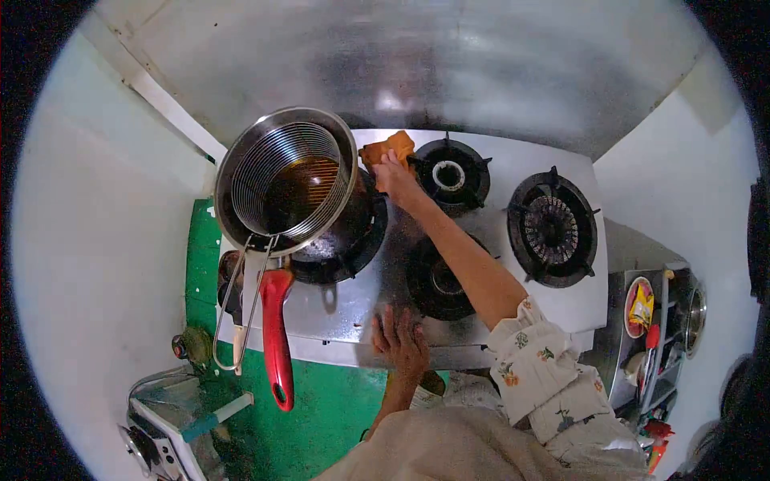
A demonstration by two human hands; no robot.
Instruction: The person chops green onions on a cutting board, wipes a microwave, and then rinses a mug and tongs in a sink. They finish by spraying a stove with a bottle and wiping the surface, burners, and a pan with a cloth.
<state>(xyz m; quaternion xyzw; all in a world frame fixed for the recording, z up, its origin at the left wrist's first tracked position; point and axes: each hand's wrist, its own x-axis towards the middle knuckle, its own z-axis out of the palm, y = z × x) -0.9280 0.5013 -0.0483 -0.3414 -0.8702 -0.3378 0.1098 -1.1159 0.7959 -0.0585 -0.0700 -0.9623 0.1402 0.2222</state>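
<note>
At the back of the steel stove top, my right hand grips an orange cloth and presses it on the surface between the pot and a rear burner. My left hand lies flat on the stove's front edge with fingers spread, holding nothing. A large pot with a red handle sits on the left burner. Inside it rests a wire frying basket over dark brown liquid, its wire handle hanging over the front.
A front burner lies under my right forearm, and another burner is at the right. A metal wall rises behind the stove. Shelving with a bowl stands at right, a white appliance at lower left, on green floor.
</note>
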